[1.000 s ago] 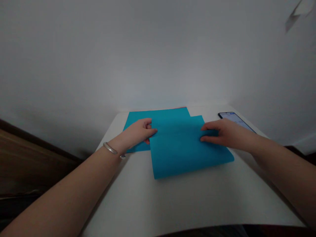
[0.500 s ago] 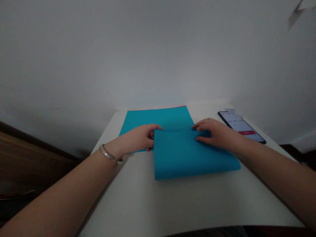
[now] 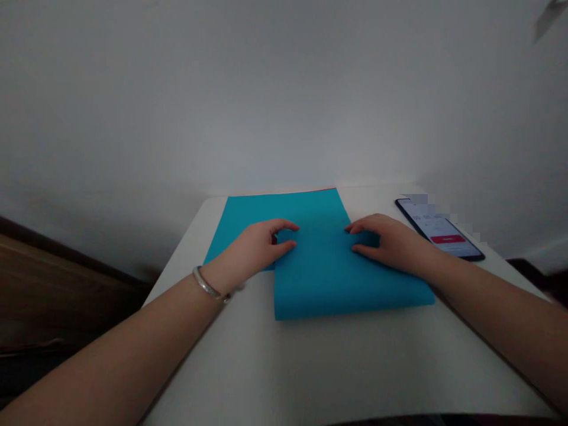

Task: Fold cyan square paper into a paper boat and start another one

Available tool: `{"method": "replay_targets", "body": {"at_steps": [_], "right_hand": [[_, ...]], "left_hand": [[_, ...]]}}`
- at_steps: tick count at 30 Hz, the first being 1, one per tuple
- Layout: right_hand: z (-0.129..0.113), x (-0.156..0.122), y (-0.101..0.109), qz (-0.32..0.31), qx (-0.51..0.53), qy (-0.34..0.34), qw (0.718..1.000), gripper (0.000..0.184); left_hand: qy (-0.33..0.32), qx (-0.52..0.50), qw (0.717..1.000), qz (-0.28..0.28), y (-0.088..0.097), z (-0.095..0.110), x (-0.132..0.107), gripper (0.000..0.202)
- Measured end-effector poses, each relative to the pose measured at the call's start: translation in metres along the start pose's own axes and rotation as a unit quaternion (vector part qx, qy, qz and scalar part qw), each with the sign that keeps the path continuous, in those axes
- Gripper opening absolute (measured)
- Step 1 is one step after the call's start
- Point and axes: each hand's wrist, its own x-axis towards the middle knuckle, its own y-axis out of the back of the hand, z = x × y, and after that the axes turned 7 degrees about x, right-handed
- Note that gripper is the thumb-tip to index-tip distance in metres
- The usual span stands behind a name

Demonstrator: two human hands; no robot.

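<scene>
Folded blue paper (image 3: 322, 275) lies longways, left to right, between left hand (image 3: 262, 241) and right hand (image 3: 389, 239) — both touching it, digits loosely spread.

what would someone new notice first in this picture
Probably the bright blue folded sheet at the middle of the white table, its curved fold toward the viewer, with the left grip and right grip near its two sides. Next might come the phone at the right, showing a red button, and the silver bracelet on the left wrist.
</scene>
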Motion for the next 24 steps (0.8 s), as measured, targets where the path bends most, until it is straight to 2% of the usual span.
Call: {"method": "replay_targets", "body": {"at_steps": [7, 12, 16, 21, 24], "right_hand": [[-0.0014, -0.0015, -0.0001, 0.012, -0.006, -0.010, 1.000, 0.025], [-0.0033, 0.0004, -0.0004, 0.021, 0.004, -0.002, 1.000, 0.028], [-0.0069, 0.0034, 0.0008, 0.003, 0.009, -0.006, 1.000, 0.027], [-0.0071, 0.0050, 0.0010, 0.009, 0.020, -0.029, 0.999, 0.038], [-0.0064, 0.0049, 0.0018, 0.016, 0.019, -0.026, 0.999, 0.029]], "left_hand": [[-0.008, -0.001, 1.000, 0.029, -0.0052, 0.0014, -0.0020, 0.034], [-0.024, -0.029, 0.999, 0.028, -0.0069, -0.0016, 0.0000, 0.028], [-0.029, -0.043, 0.998, 0.030, -0.0075, -0.0018, 0.0001, 0.026], [-0.017, -0.055, 0.998, 0.031, -0.0067, 0.0000, -0.0008, 0.027], [-0.016, -0.073, 0.997, 0.030, -0.0073, -0.0010, -0.0002, 0.028]]}}
